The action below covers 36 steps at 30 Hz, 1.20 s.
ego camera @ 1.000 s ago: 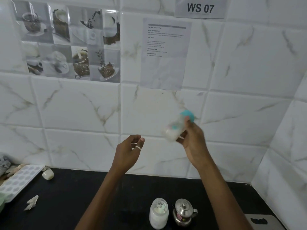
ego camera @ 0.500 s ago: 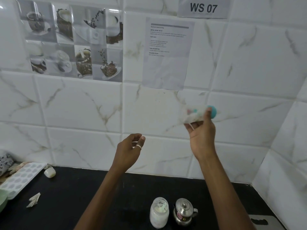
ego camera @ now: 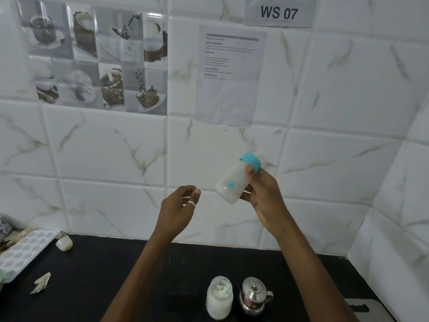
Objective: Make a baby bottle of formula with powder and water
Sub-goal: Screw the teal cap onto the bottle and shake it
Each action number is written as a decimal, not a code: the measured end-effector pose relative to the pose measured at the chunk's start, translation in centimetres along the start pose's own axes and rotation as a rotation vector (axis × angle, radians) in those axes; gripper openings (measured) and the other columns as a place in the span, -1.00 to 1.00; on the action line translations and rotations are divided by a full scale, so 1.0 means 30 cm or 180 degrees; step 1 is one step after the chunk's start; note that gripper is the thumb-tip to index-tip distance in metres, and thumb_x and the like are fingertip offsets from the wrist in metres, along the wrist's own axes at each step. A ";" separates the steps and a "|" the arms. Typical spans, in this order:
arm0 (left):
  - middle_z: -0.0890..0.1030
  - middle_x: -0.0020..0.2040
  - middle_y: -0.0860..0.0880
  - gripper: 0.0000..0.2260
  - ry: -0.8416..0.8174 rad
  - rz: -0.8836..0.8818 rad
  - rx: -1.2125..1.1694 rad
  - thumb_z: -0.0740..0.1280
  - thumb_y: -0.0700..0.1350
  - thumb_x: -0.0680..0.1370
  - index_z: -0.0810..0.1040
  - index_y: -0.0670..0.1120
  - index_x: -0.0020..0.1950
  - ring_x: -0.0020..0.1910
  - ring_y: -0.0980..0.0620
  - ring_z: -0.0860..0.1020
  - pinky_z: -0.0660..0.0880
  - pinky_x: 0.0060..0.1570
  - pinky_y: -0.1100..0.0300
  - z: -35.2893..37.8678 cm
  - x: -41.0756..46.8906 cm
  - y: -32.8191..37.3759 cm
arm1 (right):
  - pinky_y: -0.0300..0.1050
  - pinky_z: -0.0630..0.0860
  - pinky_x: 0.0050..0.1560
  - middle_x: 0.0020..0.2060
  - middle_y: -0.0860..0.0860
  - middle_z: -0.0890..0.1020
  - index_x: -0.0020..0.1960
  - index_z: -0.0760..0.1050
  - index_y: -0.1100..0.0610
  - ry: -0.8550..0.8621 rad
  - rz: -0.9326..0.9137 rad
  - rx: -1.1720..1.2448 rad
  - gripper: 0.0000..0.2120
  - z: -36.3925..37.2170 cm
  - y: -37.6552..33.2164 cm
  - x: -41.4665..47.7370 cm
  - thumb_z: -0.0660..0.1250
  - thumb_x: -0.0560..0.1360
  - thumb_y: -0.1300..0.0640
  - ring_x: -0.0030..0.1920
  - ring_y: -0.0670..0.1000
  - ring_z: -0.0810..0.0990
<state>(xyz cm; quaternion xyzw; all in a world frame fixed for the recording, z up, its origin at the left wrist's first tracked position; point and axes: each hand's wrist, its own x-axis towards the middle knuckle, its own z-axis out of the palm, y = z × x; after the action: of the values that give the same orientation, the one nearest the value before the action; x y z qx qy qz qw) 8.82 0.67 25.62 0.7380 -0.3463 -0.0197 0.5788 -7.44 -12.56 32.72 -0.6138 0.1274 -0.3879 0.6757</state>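
Note:
My right hand grips a baby bottle with a teal collar, raised in front of the tiled wall and tilted, teat end up to the right. The bottle holds milky white liquid. To its left, my left hand hovers with curled fingers, holds nothing, and wears a ring. On the black counter below stand a jar of white powder with a scoop inside and a small steel kettle.
A white ice-cube tray lies at the counter's left edge, with a small white cap and a scrap of paper near it. A grey board is at the right front. The tiled wall closes in on the right corner.
The right hand has swung the bottle up to the right and back down to the left, a shaking motion. The left hand has barely moved.

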 end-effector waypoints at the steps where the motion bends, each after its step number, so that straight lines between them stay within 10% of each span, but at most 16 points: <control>1: 0.66 0.04 0.13 -0.69 -0.0011 0.0006 -0.0002 0.29 0.15 0.60 0.58 0.02 0.25 0.02 0.28 0.58 0.40 -0.12 0.45 0.000 -0.001 0.000 | 0.17 0.64 0.15 0.17 0.08 0.67 0.34 0.51 0.07 0.0074 -0.0087 0.0203 -0.54 -0.008 -0.004 0.008 0.33 0.51 -0.12 0.18 0.13 0.67; 4: 0.66 0.05 0.13 -0.68 -0.0015 -0.0013 -0.0011 0.28 0.16 0.60 0.58 0.02 0.25 0.04 0.27 0.58 0.40 -0.11 0.44 -0.004 -0.005 -0.007 | 0.03 0.67 0.00 0.15 0.08 0.71 0.33 0.50 0.12 0.0608 -0.0222 0.1353 -0.61 -0.026 -0.041 0.038 0.26 0.62 -0.09 0.16 0.09 0.70; 10: 0.66 0.04 0.13 -0.68 -0.0002 0.0003 0.0029 0.29 0.16 0.60 0.58 0.02 0.25 0.02 0.26 0.59 0.41 -0.12 0.45 0.002 -0.004 -0.008 | 0.10 0.65 0.12 0.11 0.05 0.68 0.29 0.50 0.04 -0.0155 0.0016 -0.0079 -0.56 0.020 0.002 -0.018 0.32 0.48 -0.12 0.15 0.10 0.68; 14: 0.66 0.04 0.13 -0.68 -0.0024 -0.0013 -0.0010 0.28 0.17 0.60 0.58 0.03 0.25 0.03 0.27 0.59 0.41 -0.12 0.44 0.000 -0.008 -0.010 | 0.04 0.64 0.09 0.07 0.07 0.74 0.33 0.49 0.12 0.0404 -0.0170 0.1381 -0.60 -0.005 -0.038 0.018 0.22 0.62 -0.11 0.13 0.07 0.71; 20: 0.66 0.06 0.12 -0.67 -0.0016 0.0001 0.0043 0.28 0.16 0.60 0.58 0.02 0.26 0.03 0.24 0.60 0.41 -0.12 0.45 0.004 -0.003 -0.006 | 0.14 0.64 0.16 0.21 0.09 0.65 0.37 0.46 0.08 -0.0109 0.0106 -0.0079 -0.44 0.029 0.009 -0.013 0.34 0.45 -0.15 0.21 0.15 0.66; 24: 0.66 0.07 0.13 -0.67 -0.0015 -0.0008 0.0020 0.29 0.16 0.60 0.58 0.01 0.26 0.04 0.23 0.60 0.43 -0.09 0.42 0.000 -0.008 -0.011 | 0.01 0.67 0.01 0.19 0.11 0.69 0.35 0.48 0.13 0.0490 -0.0154 0.1312 -0.59 -0.004 -0.041 0.026 0.25 0.62 -0.09 0.16 0.08 0.70; 30: 0.66 0.06 0.12 -0.68 0.0009 0.0018 0.0054 0.28 0.16 0.60 0.58 0.02 0.25 0.03 0.24 0.60 0.42 -0.11 0.43 0.000 -0.001 -0.003 | 0.09 0.65 0.12 0.15 0.05 0.68 0.26 0.52 -0.02 -0.0075 0.0016 -0.0093 -0.62 0.033 0.008 -0.024 0.31 0.49 -0.13 0.17 0.10 0.69; 36: 0.66 0.07 0.15 -0.68 0.0012 -0.0005 -0.0001 0.29 0.15 0.60 0.58 0.02 0.25 0.05 0.25 0.59 0.42 -0.11 0.43 -0.002 -0.003 -0.007 | 0.03 0.66 0.10 0.13 0.08 0.72 0.31 0.49 0.10 0.0435 -0.0179 0.1054 -0.63 0.000 -0.033 0.013 0.23 0.62 -0.10 0.15 0.07 0.70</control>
<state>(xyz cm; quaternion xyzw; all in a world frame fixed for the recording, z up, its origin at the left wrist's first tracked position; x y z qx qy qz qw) 8.88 0.78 25.43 0.7382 -0.3447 -0.0189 0.5796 -7.55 -12.77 33.75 -0.4698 0.0901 -0.4631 0.7461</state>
